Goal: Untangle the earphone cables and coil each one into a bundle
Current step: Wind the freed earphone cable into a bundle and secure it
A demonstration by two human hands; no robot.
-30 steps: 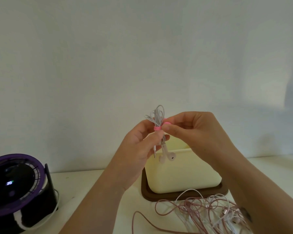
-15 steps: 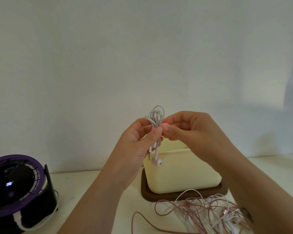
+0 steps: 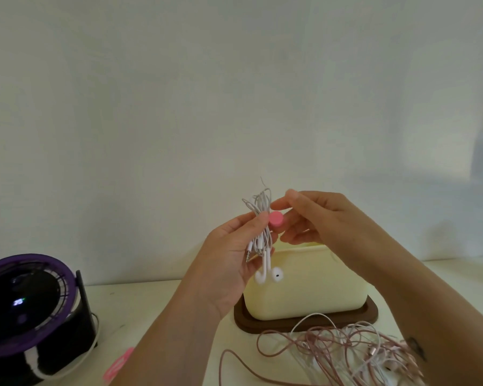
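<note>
Two hands: left hand [image 3: 229, 263] around white earphone bundle [image 3: 261, 240], right hand [image 3: 326, 218] loose-fingered beside its pink clip [image 3: 276, 219].

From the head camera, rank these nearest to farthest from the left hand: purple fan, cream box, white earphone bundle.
1. White earphone bundle, held in the left hand.
2. Cream box, just behind to the right.
3. Purple fan, far left on the table.
</note>
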